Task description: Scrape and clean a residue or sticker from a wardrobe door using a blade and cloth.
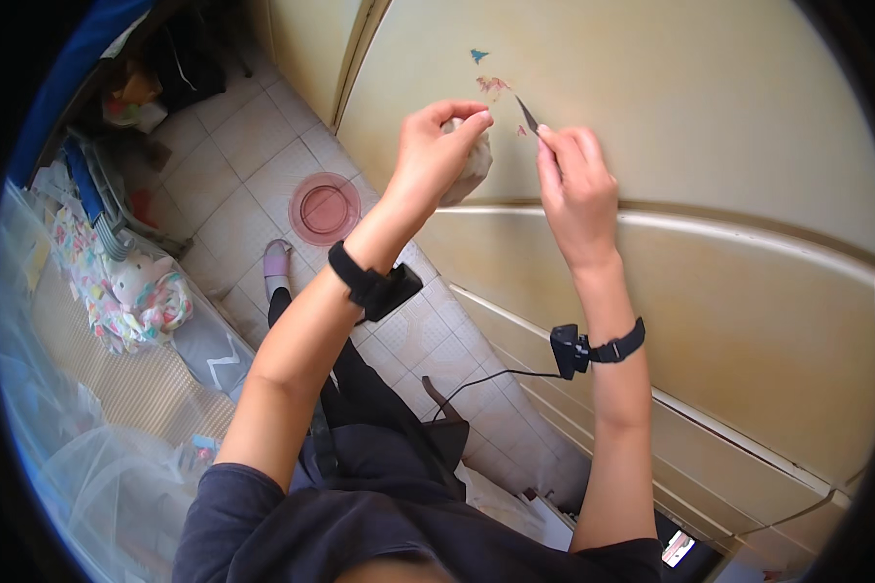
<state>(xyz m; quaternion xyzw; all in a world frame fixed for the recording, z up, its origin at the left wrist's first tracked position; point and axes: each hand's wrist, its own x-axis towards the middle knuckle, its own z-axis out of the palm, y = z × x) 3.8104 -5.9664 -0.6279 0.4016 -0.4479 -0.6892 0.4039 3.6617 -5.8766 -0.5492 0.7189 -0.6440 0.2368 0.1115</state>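
Observation:
My right hand (pixel 574 186) grips a small pointed blade (pixel 527 115). Its tip is beside a patch of pinkish sticker residue (pixel 493 85) on a cream cabinet door (pixel 671 116); I cannot tell whether it touches the surface. A crumpled off-white wad (pixel 469 171), perhaps cloth, sits in my left hand (pixel 437 142), whose thumb and forefinger come together just below the residue. Above the patch is a torn blue-green scrap (pixel 479 55) on the door. A smaller pink scrap (pixel 521 130) lies lower, close to the blade.
A translucent pink basin (pixel 325 209) stands on the tiled floor (pixel 262 182). To the left, a bed mat (pixel 153 393) carries patterned fabric (pixel 142 306) behind sheer netting (pixel 102 503). A black cable (pixel 496 374) runs from the right wrist device (pixel 570 352).

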